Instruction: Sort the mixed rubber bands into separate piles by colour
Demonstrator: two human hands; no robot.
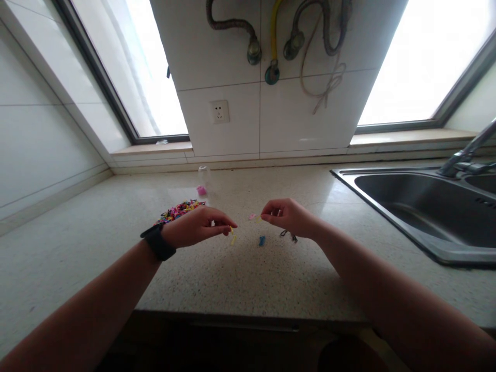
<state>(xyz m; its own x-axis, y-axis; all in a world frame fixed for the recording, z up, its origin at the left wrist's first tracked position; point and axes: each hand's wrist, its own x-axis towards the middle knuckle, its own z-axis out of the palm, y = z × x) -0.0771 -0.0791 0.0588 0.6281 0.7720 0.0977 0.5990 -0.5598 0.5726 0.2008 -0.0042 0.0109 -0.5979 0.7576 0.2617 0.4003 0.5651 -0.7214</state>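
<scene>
My left hand [205, 225], with a dark band on its wrist, pinches a small yellow rubber band [231, 229] between thumb and finger. Another bit of yellow band [233, 239] shows just below those fingertips. Across from it, my right hand [289, 217] has its fingertips closed at a faint yellow rubber band [258, 219] near the counter. Pink bands [251, 216] lie just left of the right fingertips. Between the hands and nearer to me is a small blue group of bands [262, 241]. Black bands [289, 235] lie under the right wrist.
A pile of many-coloured rubber bands [180, 211] lies behind my left wrist. Beyond it are a pink cap [201, 190] and a clear plastic bottle [203, 176]. A steel sink [403, 206] with a tap [461, 157] is set into the speckled counter [217, 279] at the right.
</scene>
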